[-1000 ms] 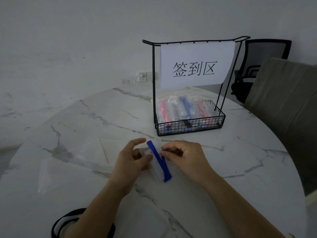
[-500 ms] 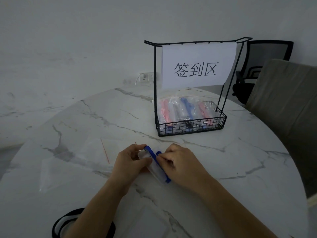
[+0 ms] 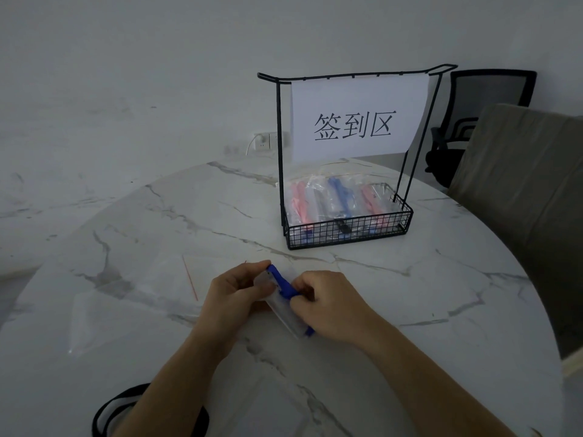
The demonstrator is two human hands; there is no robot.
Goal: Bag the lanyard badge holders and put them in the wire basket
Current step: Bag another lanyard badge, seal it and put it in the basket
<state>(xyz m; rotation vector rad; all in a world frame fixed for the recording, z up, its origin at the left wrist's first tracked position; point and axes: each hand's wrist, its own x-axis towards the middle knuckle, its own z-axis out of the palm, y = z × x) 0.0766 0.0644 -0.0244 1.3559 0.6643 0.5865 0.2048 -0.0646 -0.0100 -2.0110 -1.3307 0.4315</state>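
left hand (image 3: 235, 294) pinches the top end of a clear plastic badge holder with a blue lanyard strap (image 3: 285, 299) | right hand (image 3: 328, 305) grips the blue strap, fingers curled | holder held just above the white marble round table (image 3: 410, 310) | black wire basket (image 3: 348, 227) well beyond, holding bagged holders | clear plastic bags (image 3: 132, 294) lie left of the hands

Round white tabletop (image 3: 410, 310) with grey marble veining, set against a pale wall (image 3: 126, 74). White paper sign (image 3: 356, 99) printed with three black characters, hanging upright at the far side. Wall socket (image 3: 263, 141) with a white plug and cable, behind the tabletop. Black mesh-backed office chair (image 3: 492, 99) at rear right, with a drab upholstered seat back (image 3: 530, 184) in front of it. Black object with a white band (image 3: 110, 414), possibly a strap, at the lower edge.
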